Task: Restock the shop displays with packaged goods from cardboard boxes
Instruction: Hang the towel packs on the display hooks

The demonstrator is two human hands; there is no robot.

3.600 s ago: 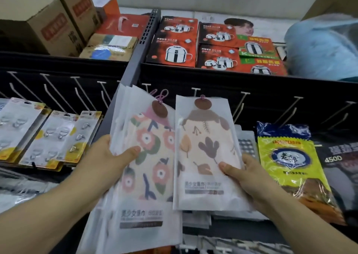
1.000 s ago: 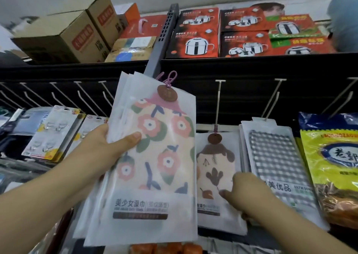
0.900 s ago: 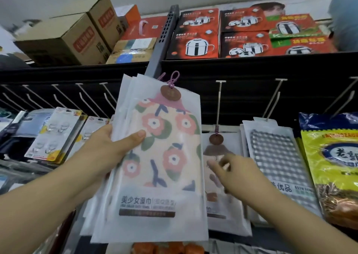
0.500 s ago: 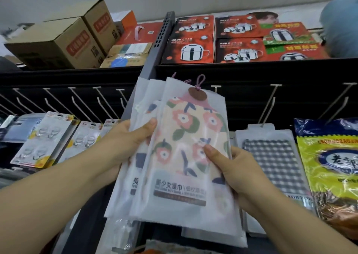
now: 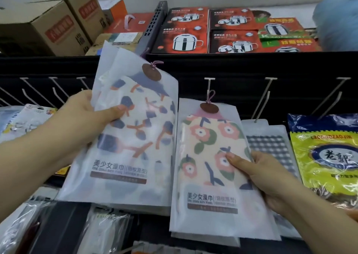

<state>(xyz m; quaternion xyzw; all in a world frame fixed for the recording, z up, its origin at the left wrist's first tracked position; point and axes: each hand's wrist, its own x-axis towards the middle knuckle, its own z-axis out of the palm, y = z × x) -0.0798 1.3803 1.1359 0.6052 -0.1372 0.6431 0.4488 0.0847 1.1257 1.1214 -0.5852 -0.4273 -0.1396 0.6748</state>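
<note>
Left hand point(image 5: 85, 118) grips spare towel stack point(image 5: 124, 137), parked aside. Right hand point(image 5: 259, 174) pinches floral pack point(image 5: 209, 166), loop point(image 5: 210, 96) raised to hook point(image 5: 208, 85) for hanging.

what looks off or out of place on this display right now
Nothing looks damaged or spilled. The only untidy spot is low on the left, where clear packets lie loose and overlapping instead of hanging. The flowered towel pack in the right hand hangs straight on its hook.
</note>
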